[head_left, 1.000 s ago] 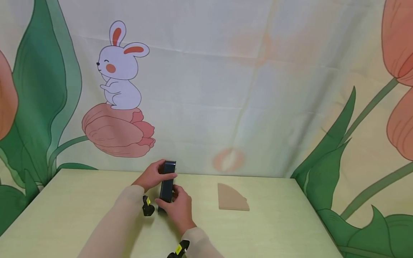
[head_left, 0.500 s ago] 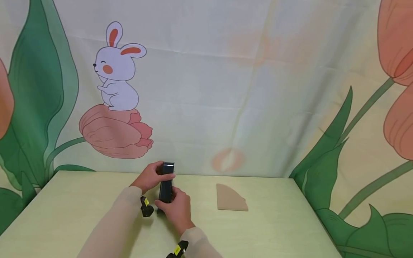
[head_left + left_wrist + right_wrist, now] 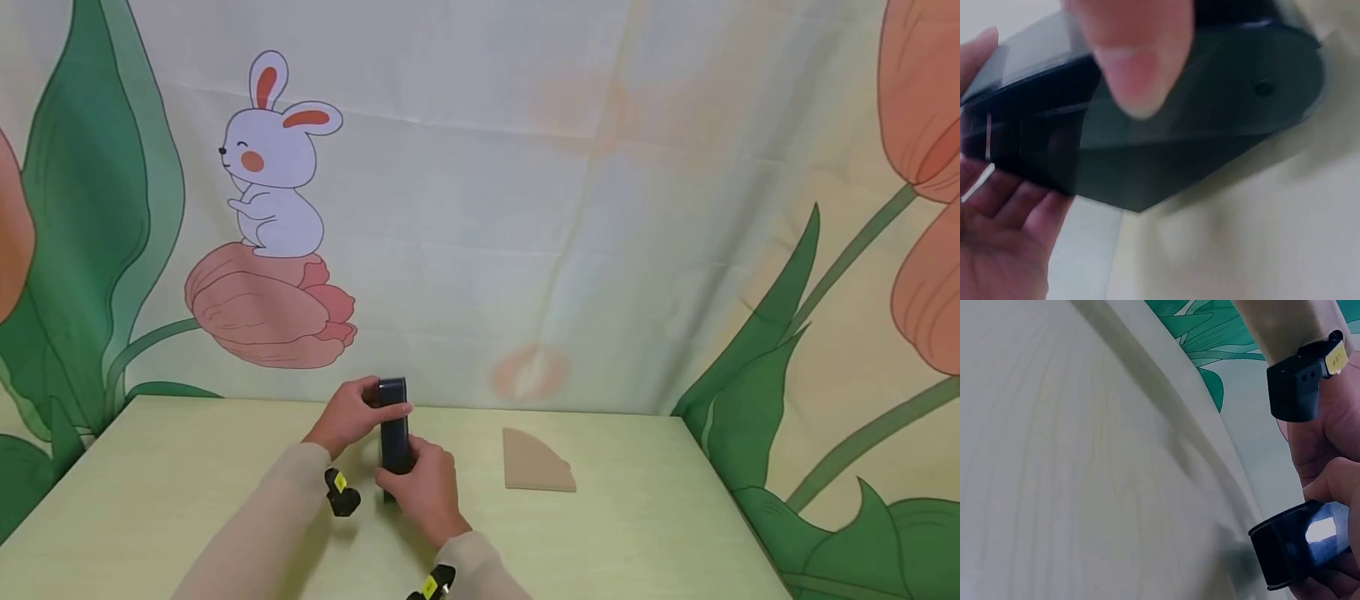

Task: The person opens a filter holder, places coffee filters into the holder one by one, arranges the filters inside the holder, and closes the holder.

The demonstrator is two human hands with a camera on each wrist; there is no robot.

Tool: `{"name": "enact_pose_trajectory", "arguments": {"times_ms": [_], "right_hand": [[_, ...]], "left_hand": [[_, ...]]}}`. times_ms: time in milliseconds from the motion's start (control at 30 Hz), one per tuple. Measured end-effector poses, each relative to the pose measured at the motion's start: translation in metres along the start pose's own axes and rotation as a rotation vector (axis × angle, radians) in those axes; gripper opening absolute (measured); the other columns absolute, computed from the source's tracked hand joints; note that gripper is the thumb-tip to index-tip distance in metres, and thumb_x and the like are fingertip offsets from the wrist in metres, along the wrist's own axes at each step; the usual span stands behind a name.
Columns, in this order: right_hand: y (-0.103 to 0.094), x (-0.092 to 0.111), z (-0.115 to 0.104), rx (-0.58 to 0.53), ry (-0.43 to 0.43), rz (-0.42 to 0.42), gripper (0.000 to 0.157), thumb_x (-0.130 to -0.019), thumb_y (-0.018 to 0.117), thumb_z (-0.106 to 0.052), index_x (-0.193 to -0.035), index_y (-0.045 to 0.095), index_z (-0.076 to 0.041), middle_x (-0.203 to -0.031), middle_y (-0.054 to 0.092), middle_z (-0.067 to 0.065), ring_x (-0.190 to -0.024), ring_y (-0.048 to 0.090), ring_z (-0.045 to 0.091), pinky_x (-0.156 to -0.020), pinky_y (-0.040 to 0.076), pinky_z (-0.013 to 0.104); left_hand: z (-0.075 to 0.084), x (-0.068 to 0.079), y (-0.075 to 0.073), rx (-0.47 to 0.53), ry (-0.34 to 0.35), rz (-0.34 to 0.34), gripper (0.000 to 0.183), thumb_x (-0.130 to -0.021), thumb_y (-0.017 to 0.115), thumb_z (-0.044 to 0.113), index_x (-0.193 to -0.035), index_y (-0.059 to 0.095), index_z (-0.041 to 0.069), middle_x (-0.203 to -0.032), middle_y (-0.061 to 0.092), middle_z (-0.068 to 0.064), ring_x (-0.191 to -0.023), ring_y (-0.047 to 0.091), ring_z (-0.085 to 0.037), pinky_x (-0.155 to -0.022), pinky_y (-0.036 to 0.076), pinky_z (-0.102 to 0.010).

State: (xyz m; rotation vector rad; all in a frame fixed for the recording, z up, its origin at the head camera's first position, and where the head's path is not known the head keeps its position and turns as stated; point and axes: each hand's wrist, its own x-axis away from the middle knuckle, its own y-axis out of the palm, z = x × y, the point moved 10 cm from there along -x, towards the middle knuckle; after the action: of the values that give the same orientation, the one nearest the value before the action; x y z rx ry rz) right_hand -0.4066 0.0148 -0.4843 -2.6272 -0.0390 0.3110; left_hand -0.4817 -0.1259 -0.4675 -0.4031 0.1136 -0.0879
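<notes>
Both hands hold a long, narrow, glossy dark object (image 3: 394, 442) over the table at left of centre. My left hand (image 3: 352, 419) grips its upper end, with the thumb laid across the near side. Lower down, the fingers and thumb of my right hand (image 3: 429, 487) pinch it. The left wrist view shows the dark object (image 3: 1210, 94) close up, with a rounded end, a small round hole and a pointed lower edge. In the right wrist view the dark object (image 3: 1297, 547) shows a squarish end with a thin rim. Its exact kind does not show.
A flat tan wedge-shaped piece (image 3: 536, 462) with one curved edge lies on the pale table (image 3: 637, 533), to the right of the hands. A printed cloth (image 3: 450, 250) with a rabbit and tulips hangs behind the table. Small black cameras (image 3: 342, 496) sit at the wrists.
In the last half second, the dark object's lower end and the right hand have shifted a little to the right. The left hand keeps its hold almost in place. The tan piece stays put.
</notes>
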Motion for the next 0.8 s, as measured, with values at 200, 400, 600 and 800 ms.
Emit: {"name": "enact_pose_trajectory", "arguments": {"times_ms": [200, 400, 600, 800], "right_hand": [[-0.011, 0.005, -0.005, 0.019, -0.02, -0.017, 0.032, -0.077, 0.083, -0.016, -0.107, 0.075, -0.01, -0.088, 0.077, -0.003, -0.075, 0.064, 0.004, -0.069, 0.055, 0.023], [-0.019, 0.008, -0.001, 0.049, -0.033, -0.031, 0.03, -0.074, 0.084, -0.015, -0.103, 0.076, -0.011, -0.084, 0.076, -0.006, -0.075, 0.062, 0.005, -0.069, 0.055, 0.026], [-0.027, 0.013, -0.003, 0.044, -0.074, -0.063, 0.029, -0.074, 0.083, -0.014, -0.102, 0.077, -0.013, -0.084, 0.077, -0.004, -0.076, 0.065, 0.008, -0.068, 0.054, 0.025], [-0.035, 0.02, -0.002, 0.053, -0.084, -0.106, 0.033, -0.078, 0.087, -0.019, -0.108, 0.076, -0.011, -0.091, 0.079, -0.003, -0.082, 0.067, 0.007, -0.073, 0.055, 0.026]], "left_hand": [[0.01, 0.02, 0.0, -0.02, -0.003, 0.074, 0.069, -0.081, 0.083, 0.054, -0.13, 0.063, 0.01, -0.118, 0.072, -0.012, -0.107, 0.065, -0.025, -0.096, 0.054, -0.043], [0.019, 0.04, -0.003, -0.076, -0.011, 0.128, 0.063, -0.08, 0.082, 0.058, -0.12, 0.067, 0.011, -0.108, 0.072, -0.009, -0.096, 0.064, -0.022, -0.083, 0.053, -0.034], [0.027, 0.057, -0.004, -0.102, 0.006, 0.164, 0.06, -0.079, 0.084, 0.058, -0.115, 0.069, 0.012, -0.1, 0.073, -0.006, -0.089, 0.064, -0.02, -0.076, 0.052, -0.031], [0.037, 0.075, 0.0, -0.13, 0.005, 0.215, 0.056, -0.079, 0.084, 0.054, -0.113, 0.071, 0.011, -0.093, 0.073, -0.005, -0.084, 0.063, -0.02, -0.072, 0.053, -0.03]]}}
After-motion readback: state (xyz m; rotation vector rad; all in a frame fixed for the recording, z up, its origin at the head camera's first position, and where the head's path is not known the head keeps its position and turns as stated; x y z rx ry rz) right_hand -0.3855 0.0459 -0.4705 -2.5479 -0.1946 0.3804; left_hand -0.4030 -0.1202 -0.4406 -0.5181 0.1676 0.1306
